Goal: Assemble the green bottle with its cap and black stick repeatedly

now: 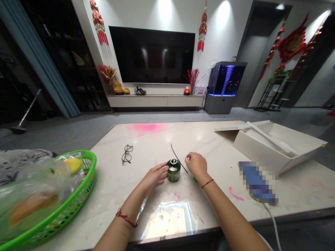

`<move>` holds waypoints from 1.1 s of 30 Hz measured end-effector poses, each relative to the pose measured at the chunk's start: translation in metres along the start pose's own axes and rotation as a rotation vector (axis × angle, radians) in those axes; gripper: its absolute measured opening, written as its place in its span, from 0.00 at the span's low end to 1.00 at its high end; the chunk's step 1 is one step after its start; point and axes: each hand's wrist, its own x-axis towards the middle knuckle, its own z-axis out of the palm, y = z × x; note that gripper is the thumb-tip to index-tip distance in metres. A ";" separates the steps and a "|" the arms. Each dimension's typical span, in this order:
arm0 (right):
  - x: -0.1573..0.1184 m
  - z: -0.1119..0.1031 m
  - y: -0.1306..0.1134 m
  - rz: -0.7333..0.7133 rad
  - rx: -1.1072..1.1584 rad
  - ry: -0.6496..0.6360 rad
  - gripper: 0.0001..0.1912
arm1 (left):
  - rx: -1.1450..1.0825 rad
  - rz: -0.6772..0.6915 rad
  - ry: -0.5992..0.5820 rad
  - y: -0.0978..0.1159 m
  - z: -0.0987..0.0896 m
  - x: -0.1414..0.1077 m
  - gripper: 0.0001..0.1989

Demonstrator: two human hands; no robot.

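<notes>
A small dark green glass bottle with a pale open mouth (174,171) stands upright on the light table near its middle. My left hand (156,174) is beside it, fingers stretched out and fingertips at the bottle's left side. To the right of the bottle, my right hand (196,165) is closed with its fingers curled in; whatever it may hold is hidden. A thin black stick (179,158) runs diagonally between the bottle and my right hand. Something small and green (195,179) shows partly beneath my right wrist.
Eyeglasses (127,154) lie on the table (146,209) to the left. A green basket (89,174) with bagged items fills the left side. On the right are an open white box (264,153) and a pixelated blue device (258,183) with a white cable (273,221).
</notes>
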 end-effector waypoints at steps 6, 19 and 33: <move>-0.010 0.013 -0.004 -0.094 -0.257 -0.176 0.11 | 0.014 0.008 -0.008 0.000 0.000 0.000 0.29; -0.012 0.019 -0.005 -0.143 -0.300 -0.167 0.11 | 0.026 0.019 -0.017 -0.002 -0.001 0.001 0.31; -0.013 0.017 -0.002 -0.202 -0.188 -0.239 0.12 | 0.057 0.026 -0.028 0.000 0.000 -0.002 0.29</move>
